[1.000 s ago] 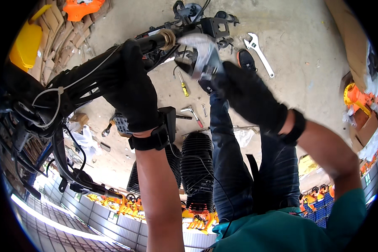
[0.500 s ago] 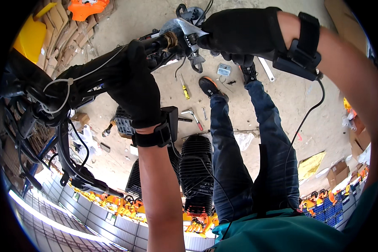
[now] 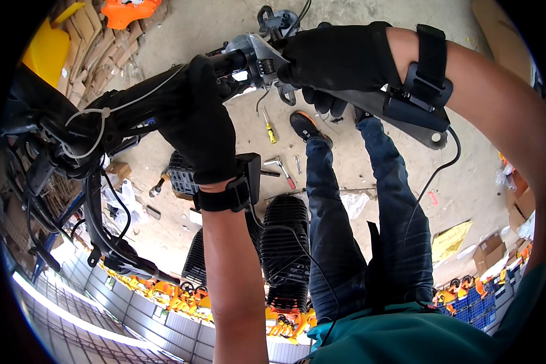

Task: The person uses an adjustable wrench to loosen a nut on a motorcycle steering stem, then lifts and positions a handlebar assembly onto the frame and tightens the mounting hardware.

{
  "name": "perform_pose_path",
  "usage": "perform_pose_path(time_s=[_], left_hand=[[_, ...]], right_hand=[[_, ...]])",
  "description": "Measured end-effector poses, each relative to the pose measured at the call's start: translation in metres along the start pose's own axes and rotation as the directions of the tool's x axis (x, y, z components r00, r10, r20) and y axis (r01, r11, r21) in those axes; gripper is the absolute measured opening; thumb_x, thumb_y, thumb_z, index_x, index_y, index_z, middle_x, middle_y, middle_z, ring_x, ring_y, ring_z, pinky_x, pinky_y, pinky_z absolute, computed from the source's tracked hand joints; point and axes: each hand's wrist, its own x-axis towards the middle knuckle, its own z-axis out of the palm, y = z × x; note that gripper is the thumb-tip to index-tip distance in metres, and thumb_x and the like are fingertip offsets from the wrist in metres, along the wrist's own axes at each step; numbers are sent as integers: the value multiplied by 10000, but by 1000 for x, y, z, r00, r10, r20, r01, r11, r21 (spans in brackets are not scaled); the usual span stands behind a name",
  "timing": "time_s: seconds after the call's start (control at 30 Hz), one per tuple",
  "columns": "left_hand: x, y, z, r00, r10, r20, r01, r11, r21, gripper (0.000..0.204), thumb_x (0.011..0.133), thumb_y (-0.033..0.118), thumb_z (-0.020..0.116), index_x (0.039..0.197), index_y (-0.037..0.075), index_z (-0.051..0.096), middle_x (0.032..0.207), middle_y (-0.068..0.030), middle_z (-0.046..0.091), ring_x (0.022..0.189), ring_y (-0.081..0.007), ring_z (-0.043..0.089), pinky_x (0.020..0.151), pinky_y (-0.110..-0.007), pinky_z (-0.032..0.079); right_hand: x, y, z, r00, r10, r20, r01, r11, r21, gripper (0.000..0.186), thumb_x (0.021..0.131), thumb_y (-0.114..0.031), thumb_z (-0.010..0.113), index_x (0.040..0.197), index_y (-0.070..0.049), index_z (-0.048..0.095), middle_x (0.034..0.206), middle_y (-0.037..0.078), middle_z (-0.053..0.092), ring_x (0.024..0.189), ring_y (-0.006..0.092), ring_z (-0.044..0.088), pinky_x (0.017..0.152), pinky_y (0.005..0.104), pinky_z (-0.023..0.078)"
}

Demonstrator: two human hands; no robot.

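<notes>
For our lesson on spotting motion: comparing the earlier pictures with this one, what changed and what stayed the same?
The right hand swung from the right side up and across, so its forearm now spans the top, and it grips the adjustable wrench at the handlebar end. The left hand kept its hold on the handlebar; the tools on the floor stayed put.

Bare concrete floor (image 3: pixel 370 36), stacked cardboard (image 3: pixel 109 48), daylight.

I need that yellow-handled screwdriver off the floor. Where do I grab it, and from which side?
Take the yellow-handled screwdriver by its yellow handle, the thicker part at the end nearer the person's feet. It lies flat and alone on the concrete floor, left of the black shoe, so coming straight down from above looks easiest. Both hands are busy: the left hand grips the handlebar, the right hand the adjustable wrench.
</notes>
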Motion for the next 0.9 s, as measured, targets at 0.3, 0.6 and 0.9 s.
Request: perform_pose_path(time_s=[0.3,0.6,0.9], left_hand=[[-3,1,2,999,25,-28,-25,999,22,121,891,115,726,972,51,664,854,-1,657,684,-50,582,565,-193,459],[-3,-1,6,996,13,-85,-10,999,34,105,891,108,722,937,31,665,831,-26,666,710,-77,611,612,-226,484],[-3,8,13,997,-6,-73,6,1000,-3,95,883,94,728,912,14,684,778,-29,674,637,-67,596,574,-214,452]], right_hand=[[73,90,145,835,-313,-453,546,573,611,273,1037,-341,451,930,-105,539,729,-19,517,577,106,512,522,240,436],[-15,97,97,775,-343,-531,482,864,147,125,974,-143,531,1045,-40,530,639,85,565,543,170,582,489,347,438],[-19,29,-34,982,-165,97,164,986,13,226,1001,-175,500,1153,-22,565,757,49,564,619,96,571,547,224,493]])
